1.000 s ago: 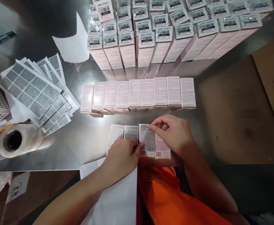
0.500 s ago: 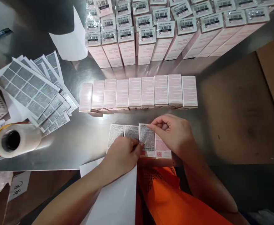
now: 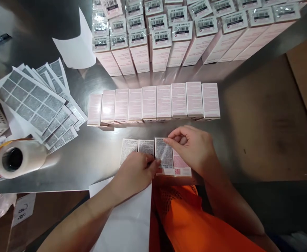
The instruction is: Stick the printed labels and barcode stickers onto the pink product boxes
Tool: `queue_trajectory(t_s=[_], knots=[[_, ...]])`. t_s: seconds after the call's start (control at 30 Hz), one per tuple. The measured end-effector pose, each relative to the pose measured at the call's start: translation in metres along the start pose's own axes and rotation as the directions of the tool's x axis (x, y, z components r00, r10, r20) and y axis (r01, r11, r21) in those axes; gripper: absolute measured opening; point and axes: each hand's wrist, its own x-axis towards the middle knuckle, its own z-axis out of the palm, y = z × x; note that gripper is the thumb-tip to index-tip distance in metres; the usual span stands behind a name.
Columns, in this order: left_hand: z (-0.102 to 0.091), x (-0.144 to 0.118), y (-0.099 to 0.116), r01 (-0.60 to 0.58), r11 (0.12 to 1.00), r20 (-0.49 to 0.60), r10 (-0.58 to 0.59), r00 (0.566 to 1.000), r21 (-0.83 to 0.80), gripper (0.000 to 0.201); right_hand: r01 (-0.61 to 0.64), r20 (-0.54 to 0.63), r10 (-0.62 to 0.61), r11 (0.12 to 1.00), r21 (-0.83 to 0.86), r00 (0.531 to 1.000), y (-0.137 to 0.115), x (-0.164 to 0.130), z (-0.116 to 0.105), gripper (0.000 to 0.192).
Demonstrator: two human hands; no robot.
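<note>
- Label (image 3: 164,153) with dense grey print lies over the third pink box (image 3: 165,170) in the short row at the near edge of the worktop (image 3: 95,164).
- Right hand (image 3: 192,148) pinches the label's upper right corner between thumb and forefinger.
- Left hand (image 3: 136,171) is curled, fingertips pressed at the label's lower left edge (what sits under the palm is hidden).
- To do this well, I judge: square the label to the box edges, then smooth from one side across to avoid creases.
- Fourth box (image 3: 181,166) beside it shows bare pink; label sheets (image 3: 31,101) lie fanned far left.
</note>
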Motion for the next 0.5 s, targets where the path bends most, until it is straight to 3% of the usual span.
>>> queue_trajectory(t_s=[0.13,0.23,0.5], knots=[[0.000,0.000,-0.001,0.002,1.000,0.013,-0.002,1.000,-0.003,0.040,-0.025,-0.004,0.025,0.994,0.105,1.000,0.004,0.000,-0.003,0.026],[-0.001,0.000,-0.001,0.009,1.000,0.015,-0.009,1.000,0.000,0.041,0.019,0.011,-0.020,0.991,0.130,1.000,0.008,-0.002,-0.006,0.021],[0.000,-0.002,0.003,0.024,0.999,0.002,-0.024,1.000,0.032,0.041,0.054,-0.051,-0.062,0.990,-0.134,0.997,-0.003,-0.010,0.004,0.027]])
